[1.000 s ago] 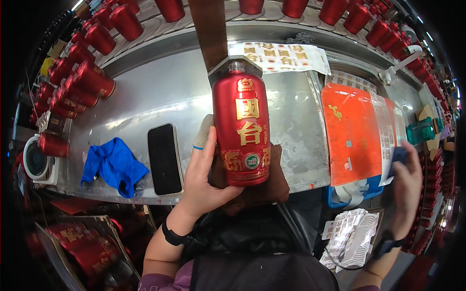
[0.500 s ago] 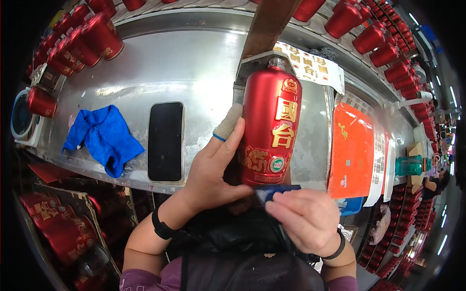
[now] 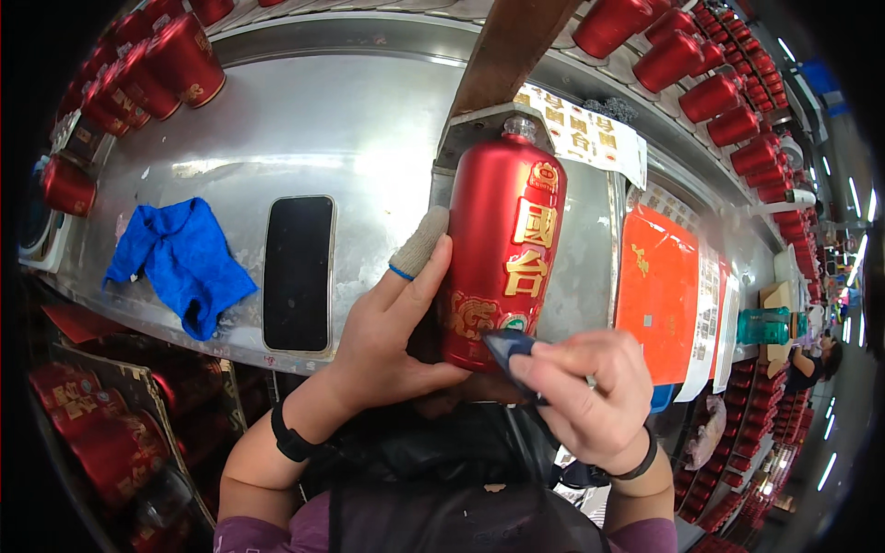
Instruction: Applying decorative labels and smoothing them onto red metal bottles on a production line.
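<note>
A glossy red bottle (image 3: 489, 221) with raised gold characters and a clear glass neck lies tilted back against a metal rest (image 3: 461, 138). My left hand (image 3: 383, 323) holds it from the left, fingers along its side and thumb by the base. A knitted finger cover (image 3: 419, 244) with a blue edge sits on one finger. My right hand (image 3: 595, 392) pinches a small, flat, dark blue scraper-like piece (image 3: 507, 348). Its corner meets the lower front of the bottle, beside a small round green-and-white emblem (image 3: 514, 323).
On the metal table (image 3: 369, 120) lie a black phone (image 3: 299, 275) and a blue cloth (image 3: 184, 263). Sticker sheets (image 3: 590, 134) and an orange sheet (image 3: 656, 295) lie to the right. A brown post (image 3: 507, 55) rises behind the bottle. Red bottles (image 3: 184, 60) line the far side.
My right hand has brought the blue piece up from below the base onto the bottle's lower front, turning it steeper. My left hand keeps its hold. The whole view has shifted slightly.
</note>
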`<state>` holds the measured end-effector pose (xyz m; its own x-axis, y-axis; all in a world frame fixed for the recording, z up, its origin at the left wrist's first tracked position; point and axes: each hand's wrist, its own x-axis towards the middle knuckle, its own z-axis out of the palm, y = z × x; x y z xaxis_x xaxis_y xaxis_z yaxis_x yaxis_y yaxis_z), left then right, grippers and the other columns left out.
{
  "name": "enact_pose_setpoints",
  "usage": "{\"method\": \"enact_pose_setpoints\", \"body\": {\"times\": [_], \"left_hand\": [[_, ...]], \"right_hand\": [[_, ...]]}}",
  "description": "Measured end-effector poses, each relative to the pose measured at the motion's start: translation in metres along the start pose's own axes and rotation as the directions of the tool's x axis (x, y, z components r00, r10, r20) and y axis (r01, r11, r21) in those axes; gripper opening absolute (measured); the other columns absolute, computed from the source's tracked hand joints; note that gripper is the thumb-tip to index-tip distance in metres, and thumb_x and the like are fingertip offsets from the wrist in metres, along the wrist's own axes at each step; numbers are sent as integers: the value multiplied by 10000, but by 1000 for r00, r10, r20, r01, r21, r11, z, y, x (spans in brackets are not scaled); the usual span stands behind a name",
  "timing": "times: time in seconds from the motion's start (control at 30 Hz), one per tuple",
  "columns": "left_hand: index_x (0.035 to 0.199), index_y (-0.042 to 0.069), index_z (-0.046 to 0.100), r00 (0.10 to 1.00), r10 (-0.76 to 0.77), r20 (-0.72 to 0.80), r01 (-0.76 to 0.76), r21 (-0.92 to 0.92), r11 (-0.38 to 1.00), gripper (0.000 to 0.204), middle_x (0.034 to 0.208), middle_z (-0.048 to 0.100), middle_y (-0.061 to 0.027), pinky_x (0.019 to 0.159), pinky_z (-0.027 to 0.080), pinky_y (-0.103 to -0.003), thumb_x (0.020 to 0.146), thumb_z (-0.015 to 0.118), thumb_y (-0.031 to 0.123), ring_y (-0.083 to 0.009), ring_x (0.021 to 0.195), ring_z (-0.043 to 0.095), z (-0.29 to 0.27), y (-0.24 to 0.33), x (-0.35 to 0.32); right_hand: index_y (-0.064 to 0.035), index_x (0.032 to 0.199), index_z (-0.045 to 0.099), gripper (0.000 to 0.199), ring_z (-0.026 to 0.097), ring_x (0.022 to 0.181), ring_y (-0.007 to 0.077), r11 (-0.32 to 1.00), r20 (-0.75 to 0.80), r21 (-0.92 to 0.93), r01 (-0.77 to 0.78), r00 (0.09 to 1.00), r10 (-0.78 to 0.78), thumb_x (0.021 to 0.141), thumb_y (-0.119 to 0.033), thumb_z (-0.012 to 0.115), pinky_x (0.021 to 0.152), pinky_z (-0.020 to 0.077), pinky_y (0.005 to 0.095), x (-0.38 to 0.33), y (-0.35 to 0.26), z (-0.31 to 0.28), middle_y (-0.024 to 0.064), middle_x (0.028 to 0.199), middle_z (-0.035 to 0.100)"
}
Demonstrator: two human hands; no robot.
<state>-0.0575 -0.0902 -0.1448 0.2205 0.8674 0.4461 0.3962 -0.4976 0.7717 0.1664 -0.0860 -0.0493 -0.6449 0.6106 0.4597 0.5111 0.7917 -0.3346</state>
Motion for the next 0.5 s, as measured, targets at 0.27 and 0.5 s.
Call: {"method": "enact_pose_setpoints", "body": {"times": [0.27,0.5], "left_hand": [[1507,5,354,1000,1,-1,-1,7,1000,1050,1519,368,-283,1072,444,-406,624,889,193,-416,1357,455,3,0,6],[1501,-14,356,996,-84,33,81,91,993,1073,1480,433,-264,1061,442,-427,611,899,242,-409,1331,484,23,12,23]], "right_hand": [[-84,999,778,357,640,775,210,998,-14,-59,9,1000,-9,642,-92,771,659,549,296,-7,12,-2,74,932,681],[-75,1007,755,363,639,781,224,995,-50,4,-95,994,95,647,-26,745,676,521,316,-16,42,-22,54,909,680]]}}
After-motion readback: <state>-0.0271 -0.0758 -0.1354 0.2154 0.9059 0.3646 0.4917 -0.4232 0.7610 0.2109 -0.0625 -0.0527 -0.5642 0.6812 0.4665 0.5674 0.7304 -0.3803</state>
